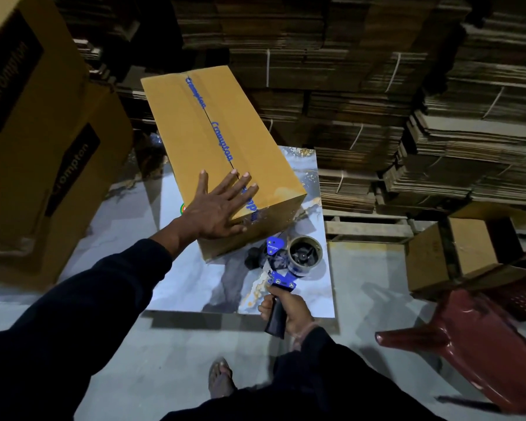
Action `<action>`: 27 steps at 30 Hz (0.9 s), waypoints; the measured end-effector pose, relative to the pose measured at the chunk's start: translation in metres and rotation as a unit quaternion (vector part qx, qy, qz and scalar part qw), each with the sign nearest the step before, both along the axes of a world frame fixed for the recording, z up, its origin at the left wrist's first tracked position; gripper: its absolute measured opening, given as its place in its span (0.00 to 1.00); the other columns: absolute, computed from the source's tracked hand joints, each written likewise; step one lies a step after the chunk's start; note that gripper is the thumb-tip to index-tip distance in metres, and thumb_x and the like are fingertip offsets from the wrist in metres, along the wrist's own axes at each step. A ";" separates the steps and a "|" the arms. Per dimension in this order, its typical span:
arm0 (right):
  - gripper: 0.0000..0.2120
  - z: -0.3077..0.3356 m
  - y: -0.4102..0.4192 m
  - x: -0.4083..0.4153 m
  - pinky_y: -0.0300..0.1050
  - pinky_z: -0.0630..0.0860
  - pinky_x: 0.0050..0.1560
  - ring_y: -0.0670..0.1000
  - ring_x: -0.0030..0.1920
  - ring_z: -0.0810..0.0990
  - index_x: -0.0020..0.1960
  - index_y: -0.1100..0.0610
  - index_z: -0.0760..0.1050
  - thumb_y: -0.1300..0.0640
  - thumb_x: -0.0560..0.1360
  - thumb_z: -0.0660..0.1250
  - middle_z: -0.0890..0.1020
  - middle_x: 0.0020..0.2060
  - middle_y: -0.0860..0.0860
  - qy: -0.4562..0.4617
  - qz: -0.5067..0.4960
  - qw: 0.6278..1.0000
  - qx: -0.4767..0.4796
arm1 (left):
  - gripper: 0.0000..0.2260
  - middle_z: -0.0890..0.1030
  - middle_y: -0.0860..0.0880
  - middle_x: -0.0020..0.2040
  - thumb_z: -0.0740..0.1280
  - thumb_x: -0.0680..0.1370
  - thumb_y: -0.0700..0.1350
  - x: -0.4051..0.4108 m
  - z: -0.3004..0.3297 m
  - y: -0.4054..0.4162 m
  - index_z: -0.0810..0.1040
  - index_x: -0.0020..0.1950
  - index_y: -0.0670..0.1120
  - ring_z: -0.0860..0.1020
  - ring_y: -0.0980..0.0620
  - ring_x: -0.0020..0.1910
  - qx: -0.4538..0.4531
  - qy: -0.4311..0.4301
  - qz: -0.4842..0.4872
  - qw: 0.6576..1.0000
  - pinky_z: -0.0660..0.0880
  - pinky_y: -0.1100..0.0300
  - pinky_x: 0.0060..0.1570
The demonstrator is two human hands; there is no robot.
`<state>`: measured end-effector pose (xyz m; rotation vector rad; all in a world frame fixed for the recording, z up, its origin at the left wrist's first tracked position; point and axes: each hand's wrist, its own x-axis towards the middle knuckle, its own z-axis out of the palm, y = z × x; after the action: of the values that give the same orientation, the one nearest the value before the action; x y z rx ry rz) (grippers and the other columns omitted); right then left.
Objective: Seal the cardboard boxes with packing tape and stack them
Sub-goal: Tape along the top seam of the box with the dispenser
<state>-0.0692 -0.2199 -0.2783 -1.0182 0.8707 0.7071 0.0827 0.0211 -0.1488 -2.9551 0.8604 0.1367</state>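
Observation:
A long cardboard box (195, 126) lies on a marble-patterned table (195, 281), its top flaps closed with clear printed tape running along the centre seam. My left hand (217, 208) lies flat on the near end of the box top, fingers spread. My right hand (289, 311) grips the black handle of a blue tape dispenser (289, 262), which carries a roll of clear tape and hovers just off the box's near right corner. Tape wraps down over the near end face of the box.
A stack of closed printed boxes (37, 132) stands at the left. Bundles of flattened cardboard (407, 101) fill the back and right. An open box (456, 253) and a red plastic chair (474, 338) are at the right. Grey floor lies below.

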 end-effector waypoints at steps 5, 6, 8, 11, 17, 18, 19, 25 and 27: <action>0.25 0.006 -0.007 -0.008 0.47 0.75 0.40 0.53 0.37 0.79 0.40 0.60 0.80 0.41 0.61 0.85 0.81 0.36 0.54 -0.030 0.051 0.963 -0.264 | 0.44 0.33 0.51 0.84 0.59 0.80 0.68 -0.001 0.002 0.000 0.33 0.83 0.55 0.36 0.46 0.83 0.006 0.000 0.001 1.000 0.43 0.22 0.72; 0.30 0.009 -0.009 -0.010 0.47 0.76 0.42 0.53 0.40 0.80 0.42 0.59 0.79 0.35 0.58 0.83 0.82 0.39 0.53 -0.031 0.068 0.941 -0.331 | 0.45 0.33 0.51 0.84 0.60 0.80 0.67 -0.001 0.002 0.000 0.33 0.83 0.55 0.36 0.46 0.83 0.005 0.001 0.001 1.000 0.43 0.22 0.71; 0.35 0.024 -0.016 -0.011 0.51 0.78 0.56 0.56 0.53 0.80 0.50 0.57 0.77 0.33 0.57 0.80 0.80 0.51 0.54 -0.094 0.082 0.860 -0.495 | 0.45 0.32 0.51 0.83 0.61 0.80 0.66 -0.001 0.001 0.000 0.33 0.83 0.55 0.36 0.46 0.83 0.005 0.002 0.001 1.000 0.43 0.22 0.72; 0.36 0.058 -0.030 0.004 0.58 0.67 0.71 0.63 0.69 0.70 0.65 0.59 0.72 0.41 0.66 0.79 0.73 0.64 0.58 -0.322 0.100 0.686 -0.644 | 0.45 0.34 0.51 0.84 0.61 0.80 0.67 -0.002 0.000 -0.001 0.34 0.84 0.55 0.37 0.47 0.83 0.000 -0.004 0.005 1.000 0.44 0.22 0.72; 0.43 0.055 -0.052 0.064 0.66 0.45 0.79 0.61 0.83 0.39 0.83 0.39 0.51 0.26 0.75 0.63 0.46 0.84 0.52 -0.347 0.406 0.580 -0.615 | 0.45 0.33 0.51 0.84 0.61 0.80 0.67 -0.003 0.004 -0.001 0.34 0.84 0.55 0.36 0.47 0.83 0.004 -0.003 0.008 1.000 0.43 0.23 0.72; 0.42 0.052 -0.054 0.067 0.66 0.45 0.79 0.62 0.83 0.38 0.83 0.38 0.50 0.26 0.75 0.61 0.45 0.84 0.52 -0.337 0.426 0.574 -0.613 | 0.45 0.33 0.51 0.84 0.61 0.80 0.66 -0.003 0.004 0.000 0.34 0.84 0.55 0.36 0.47 0.83 0.006 -0.002 0.008 1.000 0.43 0.23 0.72; 0.41 0.047 -0.055 0.070 0.66 0.46 0.79 0.62 0.83 0.38 0.83 0.37 0.49 0.26 0.76 0.59 0.45 0.84 0.53 -0.331 0.439 0.567 -0.614 | 0.45 0.33 0.51 0.84 0.62 0.80 0.66 -0.003 0.003 0.000 0.34 0.84 0.55 0.37 0.47 0.83 0.007 -0.001 0.008 1.000 0.44 0.22 0.72; 0.40 0.034 -0.059 0.073 0.63 0.50 0.80 0.63 0.83 0.39 0.84 0.38 0.44 0.25 0.78 0.51 0.45 0.84 0.58 -0.333 0.467 0.541 -0.615 | 0.47 0.34 0.50 0.84 0.63 0.79 0.66 -0.002 0.001 0.002 0.34 0.84 0.55 0.38 0.46 0.84 0.006 -0.004 0.003 1.000 0.45 0.22 0.72; 0.45 0.032 -0.060 0.071 0.63 0.48 0.81 0.63 0.83 0.37 0.84 0.40 0.40 0.21 0.74 0.45 0.41 0.84 0.59 -0.329 0.489 0.533 -0.607 | 0.47 0.33 0.50 0.84 0.63 0.79 0.66 -0.002 0.002 0.001 0.34 0.84 0.55 0.37 0.46 0.84 0.007 -0.004 0.002 1.000 0.45 0.22 0.72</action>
<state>0.0022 -0.2804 -0.2458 -2.9495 -0.1798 0.4021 0.0803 0.0223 -0.1468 -2.9428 0.8489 0.1309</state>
